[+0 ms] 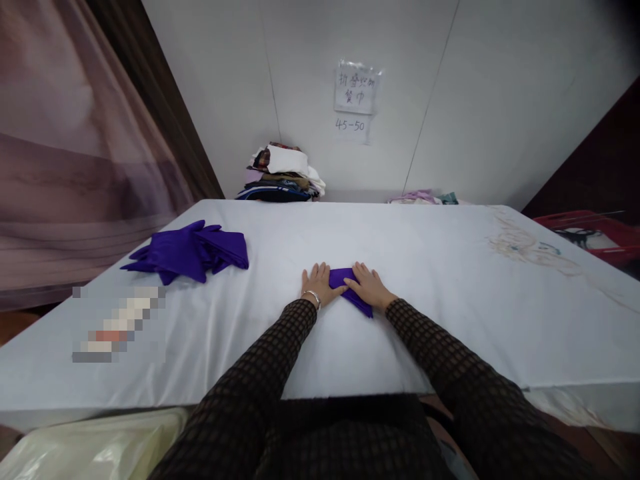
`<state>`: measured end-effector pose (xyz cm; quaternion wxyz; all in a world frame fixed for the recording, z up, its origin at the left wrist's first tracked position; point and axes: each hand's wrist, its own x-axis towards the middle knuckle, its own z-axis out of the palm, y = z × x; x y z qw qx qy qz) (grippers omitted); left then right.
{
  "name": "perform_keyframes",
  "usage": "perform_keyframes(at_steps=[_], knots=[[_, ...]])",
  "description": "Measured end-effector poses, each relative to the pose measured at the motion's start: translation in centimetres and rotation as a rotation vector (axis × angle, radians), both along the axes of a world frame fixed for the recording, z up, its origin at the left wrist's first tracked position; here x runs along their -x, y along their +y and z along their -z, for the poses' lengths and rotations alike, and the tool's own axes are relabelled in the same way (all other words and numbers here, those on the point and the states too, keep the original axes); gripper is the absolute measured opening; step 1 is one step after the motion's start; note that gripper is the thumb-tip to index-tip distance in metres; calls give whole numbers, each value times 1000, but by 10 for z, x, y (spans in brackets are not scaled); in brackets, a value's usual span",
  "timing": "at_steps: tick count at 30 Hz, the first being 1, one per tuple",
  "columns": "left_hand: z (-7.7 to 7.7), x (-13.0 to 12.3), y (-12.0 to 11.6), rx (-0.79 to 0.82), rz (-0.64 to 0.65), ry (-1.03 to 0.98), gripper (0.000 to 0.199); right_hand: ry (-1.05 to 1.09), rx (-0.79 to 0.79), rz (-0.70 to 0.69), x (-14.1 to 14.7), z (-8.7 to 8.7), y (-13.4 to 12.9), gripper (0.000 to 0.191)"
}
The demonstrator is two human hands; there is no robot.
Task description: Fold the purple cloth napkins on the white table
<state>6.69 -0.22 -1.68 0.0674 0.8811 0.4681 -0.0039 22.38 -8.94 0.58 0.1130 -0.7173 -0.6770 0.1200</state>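
On the white tablecloth (425, 240), both hands (319, 285) (371, 288) flat and unclenched against a folded purple cloth (342, 275).

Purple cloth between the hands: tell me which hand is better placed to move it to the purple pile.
Left, I'd judge: the left hand lies on the side of the cloth toward the purple pile, while the right hand, also touching the cloth, would likely need to reach across.

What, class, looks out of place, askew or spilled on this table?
The purple pile lies jumbled on the left of the table, its corners jutting at different angles, unlike the compact cloth touched by the left hand and right hand. No spill stands out.
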Motion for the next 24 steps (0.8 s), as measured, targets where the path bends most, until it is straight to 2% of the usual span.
perform_keyframes(at_steps=[3,6,10,19,21,24], knots=[[-1,0,-1,7,0,-8,81,-43,-79,-43,7,1,-23,78],[-2,0,-1,10,-2,-10,82,-75,-82,-108,15,10,-49,81],[-3,0,-1,13,-1,-11,84,-100,-119,-128,17,20,-73,78],[-3,-2,-2,14,0,-6,90,-60,-128,-224,1,14,-129,62],[-5,-2,-2,22,0,-8,88,13,-125,-193,-8,12,-136,59],[-9,-2,-3,25,-2,-9,86,109,-212,-2,-21,8,-136,52]])
